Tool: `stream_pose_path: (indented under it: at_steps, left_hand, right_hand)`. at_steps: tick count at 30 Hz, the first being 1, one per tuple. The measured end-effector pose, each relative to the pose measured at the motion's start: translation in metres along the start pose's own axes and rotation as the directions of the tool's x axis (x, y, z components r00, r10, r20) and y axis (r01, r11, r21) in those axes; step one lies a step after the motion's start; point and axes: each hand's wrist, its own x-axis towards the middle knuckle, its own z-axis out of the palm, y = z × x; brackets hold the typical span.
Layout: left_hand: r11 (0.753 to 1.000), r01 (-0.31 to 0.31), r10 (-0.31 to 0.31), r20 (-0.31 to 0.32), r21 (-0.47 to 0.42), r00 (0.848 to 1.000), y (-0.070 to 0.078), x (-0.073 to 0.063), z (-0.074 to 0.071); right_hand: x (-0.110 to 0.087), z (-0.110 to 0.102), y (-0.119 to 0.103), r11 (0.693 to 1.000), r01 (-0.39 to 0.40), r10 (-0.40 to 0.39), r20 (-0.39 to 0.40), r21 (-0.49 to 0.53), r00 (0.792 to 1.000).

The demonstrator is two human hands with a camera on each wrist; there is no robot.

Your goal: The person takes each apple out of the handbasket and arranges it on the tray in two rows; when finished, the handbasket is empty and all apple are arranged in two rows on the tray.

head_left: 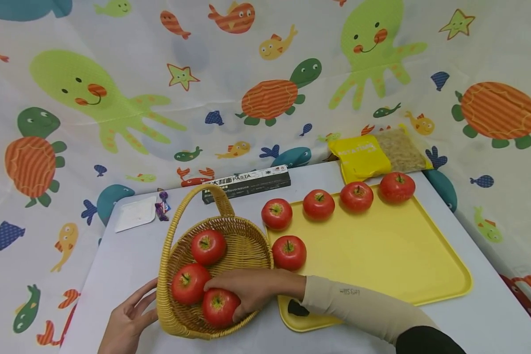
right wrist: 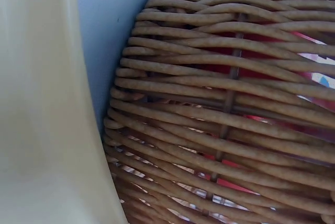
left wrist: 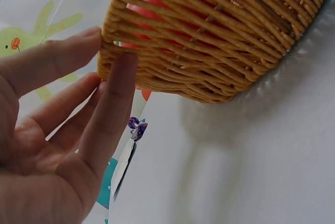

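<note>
A wicker basket (head_left: 243, 246) with a tall handle stands in front of me, tilted in view, with three red apples inside. My right hand (head_left: 252, 290) reaches over its right rim and grips the nearest apple (head_left: 219, 309). Two others, a middle apple (head_left: 189, 283) and a back apple (head_left: 208, 247), lie beside it. At the basket's left side, my left hand (head_left: 130, 314) touches the outside with nearly straight fingers. In the left wrist view, those fingertips meet the woven wall (left wrist: 209, 41). The right wrist view shows only sleeve (right wrist: 42, 103) and wicker (right wrist: 225, 88); the hand is hidden there.
A yellow tray (head_left: 380, 255) lies to the right, with several apples along its back and left edges, including one apple (head_left: 289, 252) against the basket. Behind are a pasta box (head_left: 248, 184) and yellow bag (head_left: 358, 157). A white dish (head_left: 135, 214) and purple-wrapped candies (head_left: 162, 206) lie back left.
</note>
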Motion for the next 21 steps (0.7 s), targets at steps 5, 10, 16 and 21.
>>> stream_pose_path:
  at_steps: [5, 10, 16, 21]
  left_hand:
    - [1.000, -0.019, 0.019, 0.004, -0.023, 1.000, 0.001, -0.001, 0.000]
    - [1.000, -0.012, 0.012, 0.001, -0.012, 1.000, 0.001, -0.001, 0.000]
    - [1.000, -0.002, 0.002, 0.002, -0.005, 1.000, 0.001, -0.001, -0.001]
    - [1.000, -0.016, 0.016, 0.008, -0.017, 1.000, 0.000, -0.001, 0.000]
  right_hand:
    - [-0.004, -0.004, -0.001, 0.996, -0.055, 0.060, -0.071, 0.068, 0.996]
    - [-0.010, -0.008, -0.004, 0.976, -0.087, 0.124, -0.180, 0.199, 0.976]
    - [-0.013, -0.012, -0.004, 0.951, -0.079, 0.176, -0.313, 0.298, 0.934]
    - [-0.014, -0.013, -0.004, 0.955, -0.056, 0.169, -0.381, 0.290, 0.909]
